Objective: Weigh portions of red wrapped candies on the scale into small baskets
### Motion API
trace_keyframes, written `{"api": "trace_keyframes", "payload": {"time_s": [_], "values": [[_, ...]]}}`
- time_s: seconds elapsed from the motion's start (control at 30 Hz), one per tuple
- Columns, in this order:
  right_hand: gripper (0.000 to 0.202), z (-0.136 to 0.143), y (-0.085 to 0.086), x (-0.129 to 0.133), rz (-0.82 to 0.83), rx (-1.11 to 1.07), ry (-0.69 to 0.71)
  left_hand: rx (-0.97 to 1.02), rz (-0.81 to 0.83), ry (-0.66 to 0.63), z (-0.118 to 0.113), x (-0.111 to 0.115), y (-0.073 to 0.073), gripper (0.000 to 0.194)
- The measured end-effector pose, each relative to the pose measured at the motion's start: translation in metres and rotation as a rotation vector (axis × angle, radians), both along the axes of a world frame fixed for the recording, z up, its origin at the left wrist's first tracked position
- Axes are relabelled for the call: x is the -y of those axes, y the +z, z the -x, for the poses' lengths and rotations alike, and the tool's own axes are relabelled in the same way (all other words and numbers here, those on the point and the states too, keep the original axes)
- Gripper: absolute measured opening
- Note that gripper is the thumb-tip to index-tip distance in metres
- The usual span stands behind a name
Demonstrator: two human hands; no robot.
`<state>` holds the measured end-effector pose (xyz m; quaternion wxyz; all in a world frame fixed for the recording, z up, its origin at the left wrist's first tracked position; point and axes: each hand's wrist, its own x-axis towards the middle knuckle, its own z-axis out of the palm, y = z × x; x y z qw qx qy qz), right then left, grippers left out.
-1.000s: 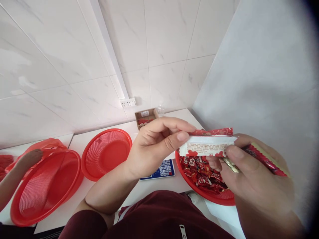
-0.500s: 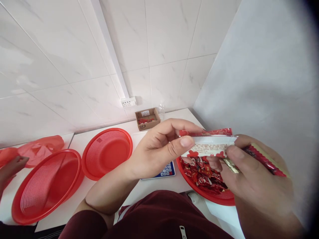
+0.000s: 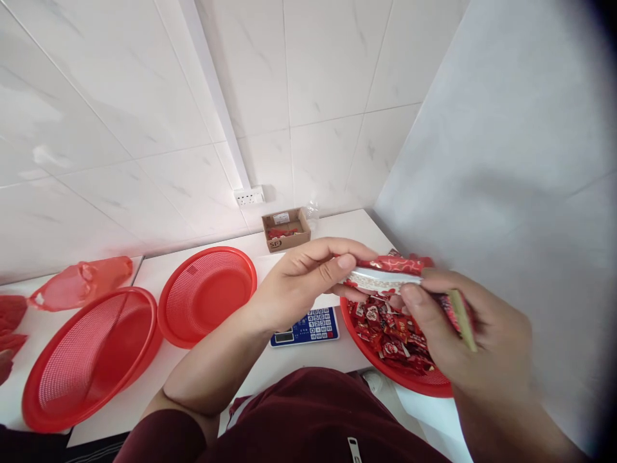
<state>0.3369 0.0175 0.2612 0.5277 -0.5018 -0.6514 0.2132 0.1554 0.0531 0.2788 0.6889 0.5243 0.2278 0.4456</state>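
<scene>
My left hand (image 3: 294, 283) pinches one end of a red-and-white candy packet (image 3: 378, 280) between thumb and fingers. At its other end my right hand (image 3: 491, 344) grips the same packet, thumb on the printed white side. A red wrapper (image 3: 402, 263) shows along its upper edge; whether it is a separate packet I cannot tell. Tucked in my right hand is another wrapped piece (image 3: 460, 318), dark red with a yellowish side. Below both hands, a red basket (image 3: 359, 350) holds many red wrapped candies (image 3: 393, 328), partly covered by my right hand.
A blue-and-white keypad device (image 3: 308, 328) lies left of the candy basket. Two red perforated baskets (image 3: 207, 299) (image 3: 91, 360) stand further left. A small cardboard box (image 3: 286, 241) with red packets sits by the wall. A red plastic bag (image 3: 87, 280) and another person's hand (image 3: 4, 365) are far left.
Both hands have shifted slightly left with the packet, which now tilts and bends more. The keypad device shows more fully. At far left, the other person's hand moved down and the red bag changed shape.
</scene>
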Motion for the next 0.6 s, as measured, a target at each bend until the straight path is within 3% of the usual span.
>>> {"api": "trace_keyframes", "payload": {"time_s": [0.1,0.23,0.37,0.47,0.6], "values": [[0.019,0.000,-0.005,-0.006,-0.049,0.237,-0.001,0.030,0.057,-0.004,0.004,-0.003,-0.011,0.014],[0.017,0.000,-0.023,-0.015,0.112,0.302,0.062,0.010,0.122,0.057,0.012,-0.007,-0.036,0.014],[0.026,-0.004,-0.059,-0.018,0.401,0.265,0.114,-0.146,0.174,0.245,0.022,-0.013,-0.081,0.019],[0.033,-0.008,-0.094,-0.013,0.599,0.210,0.141,-0.231,0.309,0.368,0.028,-0.014,-0.118,0.021],[0.051,-0.004,-0.124,-0.010,0.794,-0.010,0.211,-0.290,0.400,0.308,0.024,-0.005,-0.145,0.022]]}}
